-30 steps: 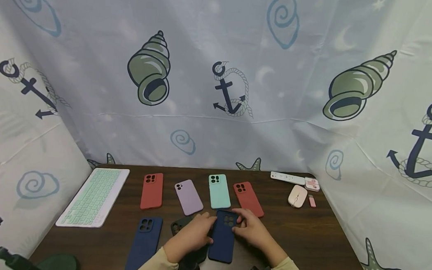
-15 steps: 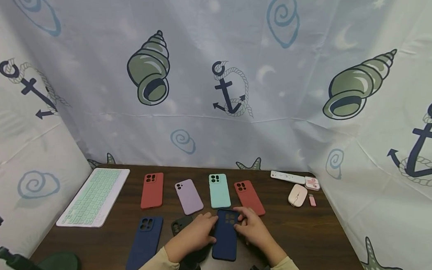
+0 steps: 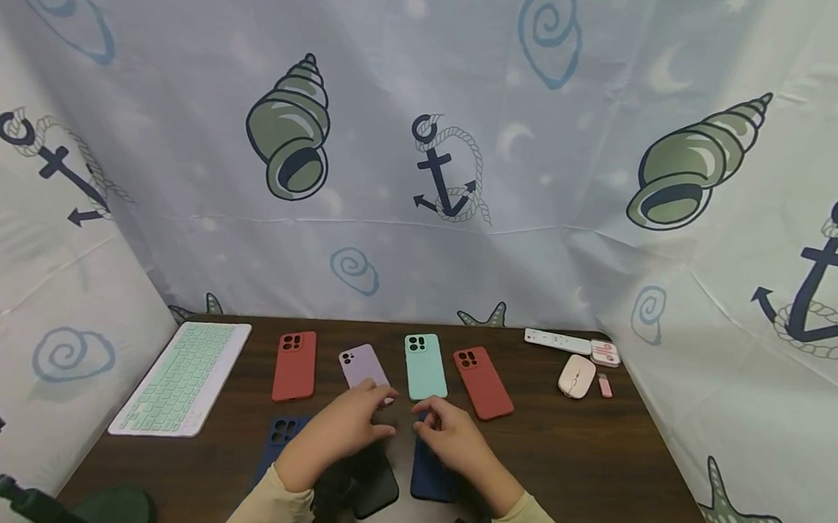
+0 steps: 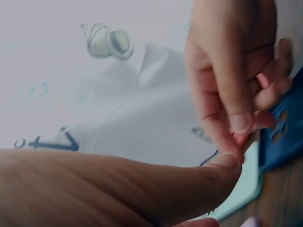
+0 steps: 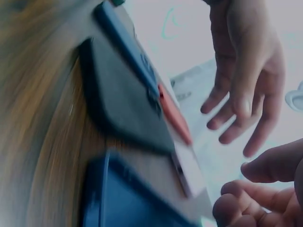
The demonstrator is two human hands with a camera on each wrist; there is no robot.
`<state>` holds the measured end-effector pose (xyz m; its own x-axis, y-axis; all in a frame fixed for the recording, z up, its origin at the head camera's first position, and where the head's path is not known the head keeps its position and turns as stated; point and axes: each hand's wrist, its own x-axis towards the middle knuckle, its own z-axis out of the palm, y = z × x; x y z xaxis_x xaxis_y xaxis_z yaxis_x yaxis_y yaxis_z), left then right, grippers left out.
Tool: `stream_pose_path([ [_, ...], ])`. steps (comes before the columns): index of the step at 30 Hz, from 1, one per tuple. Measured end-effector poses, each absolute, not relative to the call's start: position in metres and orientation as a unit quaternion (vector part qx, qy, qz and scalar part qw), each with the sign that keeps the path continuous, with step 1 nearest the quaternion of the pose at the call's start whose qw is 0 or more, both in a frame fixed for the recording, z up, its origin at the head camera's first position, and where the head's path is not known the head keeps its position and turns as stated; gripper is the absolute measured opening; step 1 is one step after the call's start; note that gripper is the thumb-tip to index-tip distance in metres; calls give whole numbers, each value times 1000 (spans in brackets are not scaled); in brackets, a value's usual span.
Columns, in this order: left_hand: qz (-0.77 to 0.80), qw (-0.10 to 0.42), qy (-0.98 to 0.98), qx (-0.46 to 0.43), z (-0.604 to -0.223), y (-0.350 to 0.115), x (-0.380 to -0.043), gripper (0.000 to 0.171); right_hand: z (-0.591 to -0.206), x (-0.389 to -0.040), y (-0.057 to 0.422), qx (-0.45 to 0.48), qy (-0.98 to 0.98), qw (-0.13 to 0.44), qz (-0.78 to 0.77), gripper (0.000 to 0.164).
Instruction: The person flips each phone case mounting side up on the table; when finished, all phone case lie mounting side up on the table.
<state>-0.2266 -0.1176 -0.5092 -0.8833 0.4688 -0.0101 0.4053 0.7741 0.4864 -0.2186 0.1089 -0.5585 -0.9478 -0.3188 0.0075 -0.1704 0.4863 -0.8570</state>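
My left hand (image 3: 344, 425) hovers over the black phone case (image 3: 379, 487), its fingertips in front of the lower end of the lavender phone case (image 3: 362, 364). Relaxed and apart, its fingers hold nothing. Over the upper part of a dark blue phone case (image 3: 434, 478) is my right hand (image 3: 457, 440), fingers bent loosely. A gap shows between its thumb and fingers (image 5: 251, 198) in the right wrist view, with nothing in it. That view also shows the black case (image 5: 125, 99) lying flat beside the dark blue one (image 5: 128, 198). Blue camera cutouts (image 4: 280, 127) appear in the left wrist view.
Behind my hands lie a mint case (image 3: 425, 370) and two red cases, one at left (image 3: 295, 370) and one at right (image 3: 483, 385). Another blue case (image 3: 282, 433) is partly behind my left arm. A keyboard (image 3: 181, 379), mouse (image 3: 576, 377) and white remote-like bar (image 3: 556, 341) flank them.
My left hand has left the dark blue case's edge and moved left and up. My right hand has shifted left, over that case. More of the black case's lower end shows.
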Motion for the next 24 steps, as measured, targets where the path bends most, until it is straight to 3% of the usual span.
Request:
stream_pose_path([
  [5,229,69,954,182,-507,-138,-232,48,-554,-218,80,-129,845,121,-505,26],
  [10,216,105,959,150,-506,-151,-234,48,-561,-216,62,-115,828,154,-527,25],
  [17,180,148,965,121,-512,-154,-233,60,-583,-218,58,-107,806,155,-561,22],
  [24,177,186,960,110,-519,-146,-231,59,-592,-221,60,-119,805,167,-556,21],
])
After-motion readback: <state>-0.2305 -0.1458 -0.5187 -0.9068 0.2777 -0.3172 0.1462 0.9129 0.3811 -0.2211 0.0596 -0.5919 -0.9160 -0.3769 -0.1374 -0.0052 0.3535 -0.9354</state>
